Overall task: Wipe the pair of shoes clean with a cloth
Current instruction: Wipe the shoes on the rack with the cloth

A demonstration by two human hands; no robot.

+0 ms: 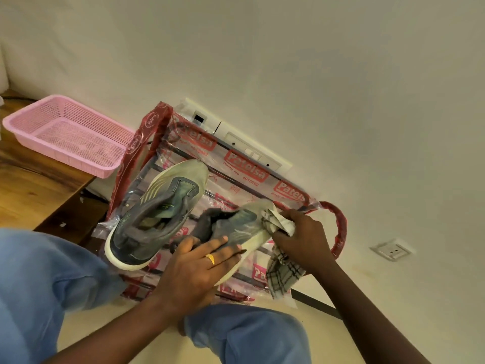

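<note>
Pink perforated basket (68, 132) on wooden desk (34, 187); red-printed clear plastic bag (236, 177) against wall; white switch panel (244, 148) behind; wall socket (391, 249) right.

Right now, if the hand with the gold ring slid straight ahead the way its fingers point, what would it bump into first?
Probably the other hand. The left hand lies on the shoe, fingers pointing along it toward the right hand and its checked cloth at the toe. Depth is uncertain.

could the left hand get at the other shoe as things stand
Probably yes. The left hand is pressed on the shoe being wiped, and the other shoe lies right beside it on the plastic-wrapped rack with nothing between them. It would first have to let go of the shoe it steadies.
</note>
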